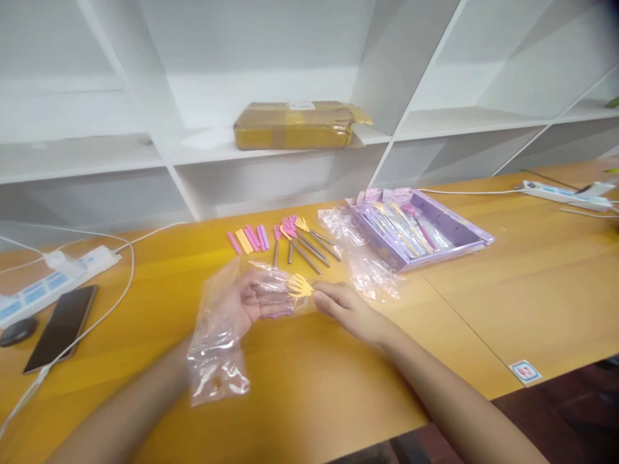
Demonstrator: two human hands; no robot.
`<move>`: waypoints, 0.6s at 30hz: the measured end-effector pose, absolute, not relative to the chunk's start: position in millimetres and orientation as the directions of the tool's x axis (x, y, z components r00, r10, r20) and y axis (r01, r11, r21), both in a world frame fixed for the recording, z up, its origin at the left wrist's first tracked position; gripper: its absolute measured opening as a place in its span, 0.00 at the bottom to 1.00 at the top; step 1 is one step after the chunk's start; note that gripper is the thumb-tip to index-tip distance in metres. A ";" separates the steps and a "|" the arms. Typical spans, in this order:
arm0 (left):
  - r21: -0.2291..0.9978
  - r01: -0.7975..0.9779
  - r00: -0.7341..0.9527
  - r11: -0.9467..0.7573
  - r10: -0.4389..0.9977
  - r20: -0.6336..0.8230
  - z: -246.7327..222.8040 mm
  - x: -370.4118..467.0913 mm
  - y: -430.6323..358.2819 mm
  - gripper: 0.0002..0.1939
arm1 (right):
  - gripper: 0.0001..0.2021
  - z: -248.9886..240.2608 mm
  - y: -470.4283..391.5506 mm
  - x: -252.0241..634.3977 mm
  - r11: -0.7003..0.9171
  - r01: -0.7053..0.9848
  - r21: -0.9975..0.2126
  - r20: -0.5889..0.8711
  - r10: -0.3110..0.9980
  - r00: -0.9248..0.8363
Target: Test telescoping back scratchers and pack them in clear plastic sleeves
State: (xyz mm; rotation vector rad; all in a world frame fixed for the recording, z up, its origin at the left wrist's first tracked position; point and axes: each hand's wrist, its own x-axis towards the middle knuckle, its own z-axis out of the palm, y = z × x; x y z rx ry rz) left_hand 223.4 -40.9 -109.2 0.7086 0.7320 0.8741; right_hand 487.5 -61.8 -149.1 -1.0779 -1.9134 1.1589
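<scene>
Holding the yellow hand-shaped piece (300, 286), the right hand (351, 310) hides its base.

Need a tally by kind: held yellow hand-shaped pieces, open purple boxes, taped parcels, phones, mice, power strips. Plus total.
Yellow hand-shaped piece, at the right hand: 1
Open purple box: 1
Taped parcel: 1
Phone: 1
Mouse: 1
Power strips: 2
Total: 7

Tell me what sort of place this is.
Probably an office or shared workroom: a long, yellow-brown, wood-toned desktop runs below white, open, box-shaped shelves, with a long white power strip and a rounded black computer mouse on it.
</scene>
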 end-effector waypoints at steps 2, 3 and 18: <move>0.836 -0.389 0.397 0.387 0.889 -0.227 -109.5 229.0 -45.3 0.19 | 0.23 -146.5 -62.5 486.3 0.285 0.349 -0.893 0.102 0.882 -0.460; 0.851 -0.379 0.390 0.364 0.897 -0.210 -109.4 231.3 -46.9 0.18 | 0.23 -145.6 -62.7 485.8 0.292 0.360 -0.886 0.102 0.880 -0.464; 0.907 -0.312 0.412 0.284 0.900 -0.141 -139.6 238.4 -55.0 0.14 | 0.24 -152.3 -65.4 481.8 0.226 0.345 -0.911 0.046 0.887 -0.459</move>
